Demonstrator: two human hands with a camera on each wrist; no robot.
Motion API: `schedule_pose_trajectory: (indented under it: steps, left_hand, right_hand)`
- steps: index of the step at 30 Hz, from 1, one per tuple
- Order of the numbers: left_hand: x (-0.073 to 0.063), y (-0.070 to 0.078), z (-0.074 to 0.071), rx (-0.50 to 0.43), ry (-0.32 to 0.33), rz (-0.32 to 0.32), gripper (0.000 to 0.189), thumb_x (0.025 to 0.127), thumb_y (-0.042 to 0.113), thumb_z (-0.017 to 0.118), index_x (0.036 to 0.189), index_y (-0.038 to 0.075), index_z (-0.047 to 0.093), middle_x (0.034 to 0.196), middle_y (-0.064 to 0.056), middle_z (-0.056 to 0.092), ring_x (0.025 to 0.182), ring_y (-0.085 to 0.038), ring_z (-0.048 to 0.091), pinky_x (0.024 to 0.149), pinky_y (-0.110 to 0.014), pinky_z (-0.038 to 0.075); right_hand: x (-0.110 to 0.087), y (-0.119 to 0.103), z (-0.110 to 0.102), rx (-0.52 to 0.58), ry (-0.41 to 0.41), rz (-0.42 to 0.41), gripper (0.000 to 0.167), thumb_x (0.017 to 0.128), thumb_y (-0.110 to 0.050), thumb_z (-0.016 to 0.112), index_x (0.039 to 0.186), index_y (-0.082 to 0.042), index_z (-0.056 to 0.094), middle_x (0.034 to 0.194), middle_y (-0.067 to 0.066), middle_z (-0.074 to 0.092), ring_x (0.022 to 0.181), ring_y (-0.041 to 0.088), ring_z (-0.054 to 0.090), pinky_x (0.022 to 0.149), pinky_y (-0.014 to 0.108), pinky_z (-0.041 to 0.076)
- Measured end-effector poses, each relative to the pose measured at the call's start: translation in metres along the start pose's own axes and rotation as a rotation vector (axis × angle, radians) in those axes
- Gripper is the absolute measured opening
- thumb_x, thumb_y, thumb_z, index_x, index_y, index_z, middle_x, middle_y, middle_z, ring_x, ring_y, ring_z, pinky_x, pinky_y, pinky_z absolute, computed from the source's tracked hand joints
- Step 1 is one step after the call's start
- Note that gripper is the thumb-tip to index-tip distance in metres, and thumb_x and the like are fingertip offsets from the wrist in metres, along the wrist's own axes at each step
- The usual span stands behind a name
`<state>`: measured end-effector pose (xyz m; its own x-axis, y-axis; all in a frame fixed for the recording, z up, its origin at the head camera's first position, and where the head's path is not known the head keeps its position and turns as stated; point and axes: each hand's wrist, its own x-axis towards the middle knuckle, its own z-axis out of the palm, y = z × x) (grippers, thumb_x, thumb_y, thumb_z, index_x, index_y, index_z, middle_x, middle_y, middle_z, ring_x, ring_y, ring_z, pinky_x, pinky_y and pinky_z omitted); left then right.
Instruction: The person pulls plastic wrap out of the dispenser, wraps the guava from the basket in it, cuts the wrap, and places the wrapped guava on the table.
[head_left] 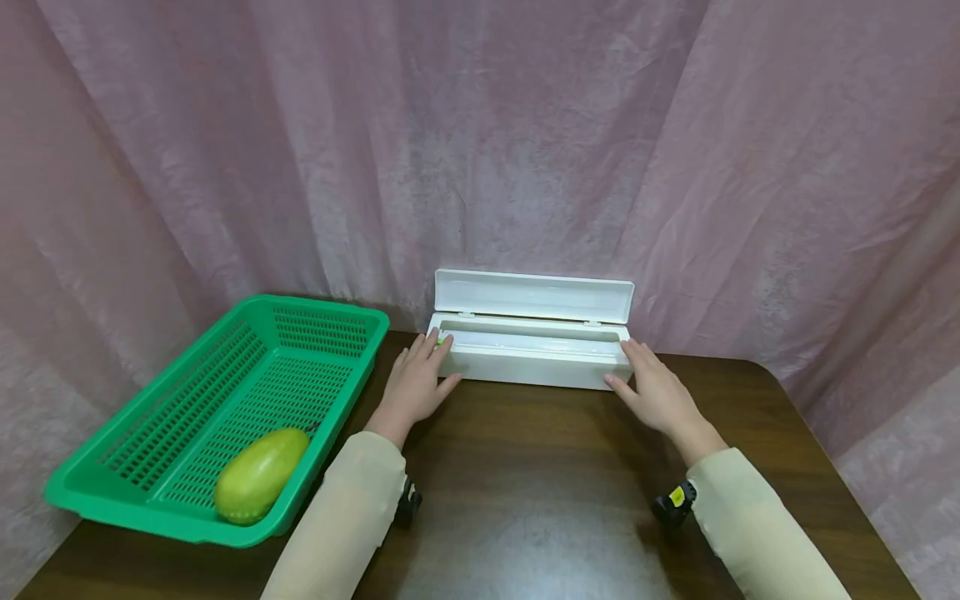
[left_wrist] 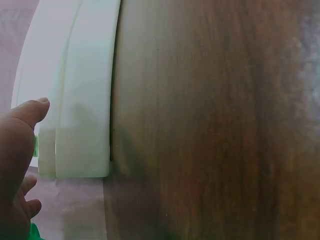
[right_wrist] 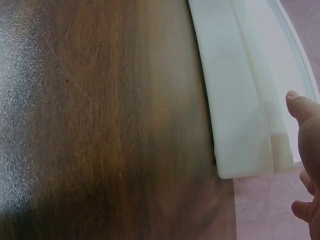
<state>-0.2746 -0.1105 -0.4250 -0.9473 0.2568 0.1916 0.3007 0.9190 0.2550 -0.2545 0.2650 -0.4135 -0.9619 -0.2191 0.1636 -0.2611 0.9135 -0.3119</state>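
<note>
A long white plastic wrap dispenser (head_left: 532, 369) lies near the far edge of the table, its hinged lid (head_left: 534, 297) raised at the back. Inside the trough runs a pale, shiny roll (head_left: 536, 343). My left hand (head_left: 416, 387) is at the dispenser's left end, fingers extended and thumb apart, beside a small bright green part. At the opposite end, my right hand (head_left: 662, 398) has its fingers stretched toward the corner, thumb by the front face. Both wrist views show the dispenser's smooth front (left_wrist: 85, 100) with a thumb reaching over its top; most of each palm is out of frame.
On the left stands a green slotted plastic basket (head_left: 60, 487) with a yellow-green papaya (head_left: 262, 476) in its near corner. Brown wooden table (head_left: 525, 467) stretches between the forearms. A pink curtain (head_left: 525, 133) hangs right behind the dispenser.
</note>
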Motion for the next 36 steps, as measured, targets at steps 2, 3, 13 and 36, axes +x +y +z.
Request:
schedule_pose_trajectory:
  steps: [2,3,13,36]
  left_hand:
    - [0.002,0.001,0.0,0.012,-0.008,0.003,0.067,0.093,0.047,0.053,0.149,0.017,0.03,0.157,-0.011,0.021,0.145,-0.032,0.017,0.114,-0.055,0.02]
    - [0.003,0.001,0.0,0.02,-0.011,0.004,0.067,0.093,0.047,0.053,0.149,0.017,0.031,0.157,-0.011,0.022,0.145,-0.032,0.017,0.114,-0.054,0.019]
    - [0.011,-0.004,-0.001,0.085,0.039,0.017,0.056,0.095,0.041,0.053,0.141,0.01,0.044,0.15,-0.013,0.037,0.14,-0.032,0.031,0.11,-0.054,0.029]
    - [0.052,-0.008,-0.012,-0.314,-0.103,-0.161,0.033,0.098,0.029,0.047,0.121,0.016,0.065,0.134,-0.013,0.034,0.115,-0.031,0.032,0.093,-0.046,0.031]
  right_hand:
    - [0.001,0.0,0.0,0.009,-0.005,0.002,0.078,0.095,-0.051,0.046,0.148,0.001,0.024,0.154,0.02,0.024,0.143,0.039,0.018,0.112,0.055,0.021]
    - [0.001,0.0,0.0,0.013,-0.007,0.005,0.078,0.095,-0.052,0.046,0.148,0.001,0.024,0.154,0.02,0.023,0.143,0.039,0.018,0.112,0.056,0.021]
    - [0.012,0.001,0.002,0.06,-0.037,0.03,0.067,0.098,-0.043,0.045,0.147,0.0,0.029,0.153,0.02,0.027,0.142,0.039,0.02,0.112,0.056,0.021]
    - [0.046,0.011,-0.004,0.307,0.03,0.037,0.021,0.095,-0.009,0.052,0.093,0.009,0.063,0.141,0.03,0.039,0.129,0.047,0.037,0.103,0.056,0.034]
